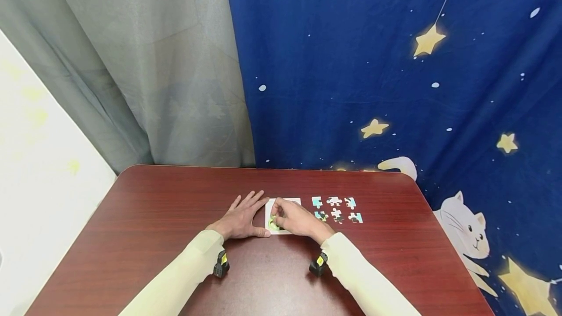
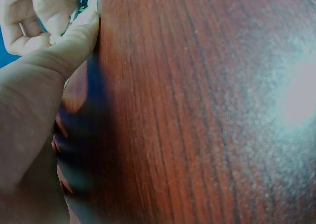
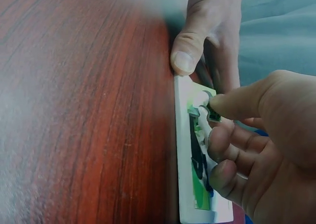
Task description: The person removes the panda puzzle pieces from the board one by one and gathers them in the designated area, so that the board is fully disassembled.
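Observation:
A small puzzle tray (image 1: 296,200) with a white frame lies on the table in the head view. At its left edge my left hand (image 1: 239,219) lies with fingers spread, thumb at the tray's near left corner. Over the tray, my right hand (image 1: 296,217) pinches a small dark-green jigsaw piece (image 3: 214,115) between thumb and finger. The right wrist view shows green, white and dark artwork inside the frame (image 3: 182,150), partly hidden by the curled fingers. In the left wrist view the left thumb (image 2: 74,43) touches the tray's edge.
Several loose jigsaw pieces (image 1: 334,201) lie in two rows right of the tray. The reddish-brown table (image 1: 175,208) backs onto a grey curtain (image 1: 197,111) and a blue star-patterned curtain (image 1: 329,87). A white wall (image 1: 35,160) stands at left.

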A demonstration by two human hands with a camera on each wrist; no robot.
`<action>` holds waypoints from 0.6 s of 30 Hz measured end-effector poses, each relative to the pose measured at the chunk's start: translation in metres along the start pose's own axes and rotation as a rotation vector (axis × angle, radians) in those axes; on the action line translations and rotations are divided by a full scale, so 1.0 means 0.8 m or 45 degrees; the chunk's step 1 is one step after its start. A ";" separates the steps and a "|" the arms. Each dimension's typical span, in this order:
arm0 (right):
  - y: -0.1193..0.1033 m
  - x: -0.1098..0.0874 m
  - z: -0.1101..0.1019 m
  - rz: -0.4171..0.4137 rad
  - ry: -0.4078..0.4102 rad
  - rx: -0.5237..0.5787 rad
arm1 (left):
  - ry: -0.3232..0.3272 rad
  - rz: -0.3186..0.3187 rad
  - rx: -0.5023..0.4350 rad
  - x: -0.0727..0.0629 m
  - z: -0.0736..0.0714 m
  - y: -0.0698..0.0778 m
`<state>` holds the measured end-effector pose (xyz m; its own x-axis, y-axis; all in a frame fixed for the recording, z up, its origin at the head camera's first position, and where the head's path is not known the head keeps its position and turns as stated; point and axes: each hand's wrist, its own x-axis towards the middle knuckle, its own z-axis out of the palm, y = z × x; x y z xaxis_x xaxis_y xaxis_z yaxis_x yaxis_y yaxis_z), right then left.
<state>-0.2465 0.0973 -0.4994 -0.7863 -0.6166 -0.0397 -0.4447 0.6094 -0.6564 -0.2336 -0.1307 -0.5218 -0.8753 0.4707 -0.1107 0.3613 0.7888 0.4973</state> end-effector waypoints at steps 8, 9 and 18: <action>0.000 -0.003 -0.003 0.000 0.021 0.095 | 0.012 0.020 -0.030 0.002 0.004 -0.006; 0.000 -0.004 -0.004 -0.002 0.028 0.102 | 0.010 0.020 -0.027 0.002 0.003 -0.004; -0.001 -0.021 -0.012 0.007 0.039 0.127 | 0.011 -0.002 -0.004 0.007 0.011 -0.012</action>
<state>-0.2370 0.1115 -0.4910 -0.8023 -0.5965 -0.0215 -0.3965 0.5595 -0.7279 -0.2393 -0.1317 -0.5348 -0.8787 0.4660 -0.1041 0.3587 0.7882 0.5001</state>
